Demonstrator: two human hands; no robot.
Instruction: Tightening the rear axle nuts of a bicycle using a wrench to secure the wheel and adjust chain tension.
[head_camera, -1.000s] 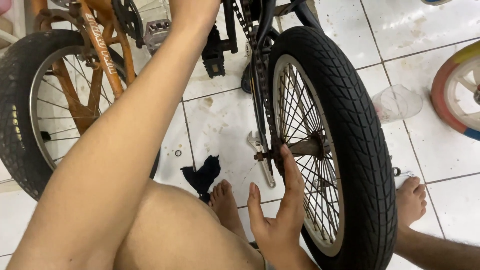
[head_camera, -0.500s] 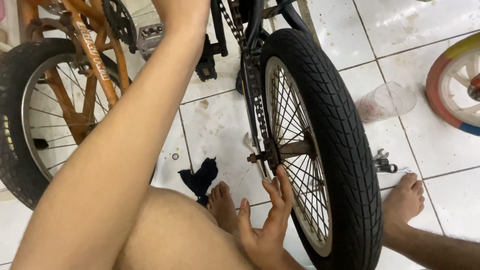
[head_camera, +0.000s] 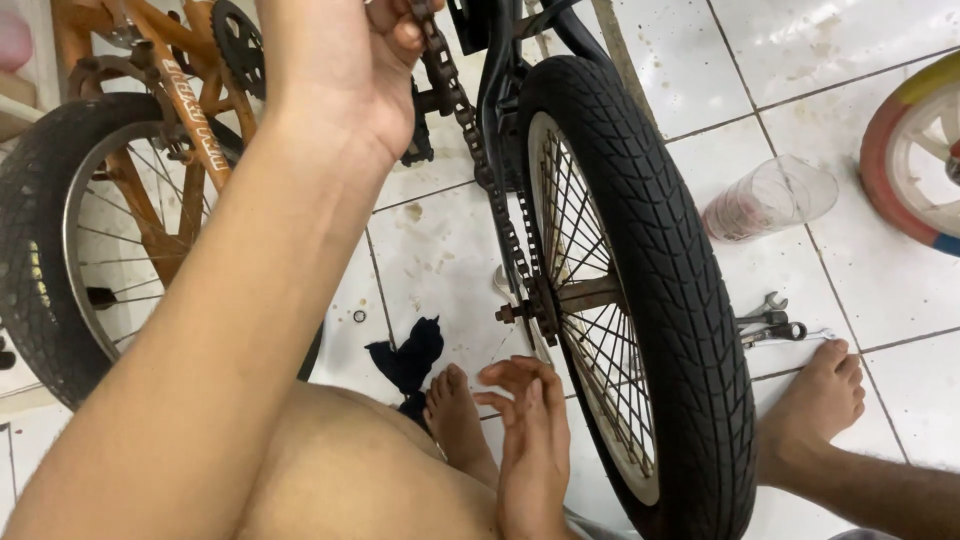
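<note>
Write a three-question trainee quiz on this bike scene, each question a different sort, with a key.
1. True or false: the left hand grips the bicycle chain near the top of the picture.
2. What lies on the tiles right of the black tyre, near the bare foot?
A. wrenches
B. a hammer
C. a pump
3. Fill in: the right hand is open, its fingers close to the rusty rear ____ of the wheel.

Key
1. True
2. A: wrenches, below the clear plastic cup lying on its side.
3. axle
</note>
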